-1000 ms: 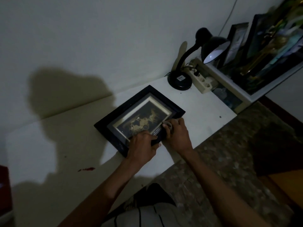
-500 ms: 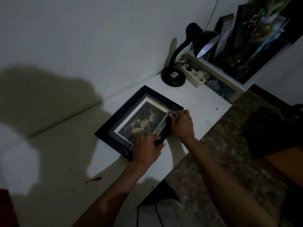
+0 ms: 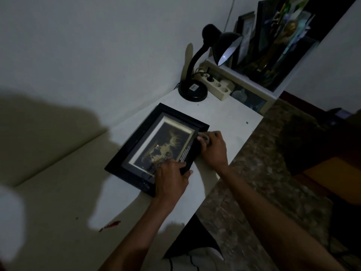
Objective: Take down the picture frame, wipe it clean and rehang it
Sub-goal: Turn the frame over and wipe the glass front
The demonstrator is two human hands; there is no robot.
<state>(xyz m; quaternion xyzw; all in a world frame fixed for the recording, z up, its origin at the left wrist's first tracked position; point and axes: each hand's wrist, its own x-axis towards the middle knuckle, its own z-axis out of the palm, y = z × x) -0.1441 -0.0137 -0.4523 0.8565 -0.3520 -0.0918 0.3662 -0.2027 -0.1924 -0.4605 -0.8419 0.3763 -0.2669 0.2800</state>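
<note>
Two hands: both mine, on the picture frame [image 3: 156, 147].
Frame: flat on the white table [image 3: 230, 116], near the lamp [image 3: 197, 75].
Left hand [image 3: 170, 180]: grips the near corner.
Right hand [image 3: 213, 147]: fingers curled round a small cloth [image 3: 204, 138] at the frame's right edge.

Near corner of the picture frame [image 3: 156, 145] under the left hand [image 3: 170, 180]; right-hand wad indistinct.

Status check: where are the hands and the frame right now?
Left hand grips picture frame's near corner. Right hand pinches small pale wipe at the frame's right edge. Frame flat on white desk. Nothing obstructing.
</note>
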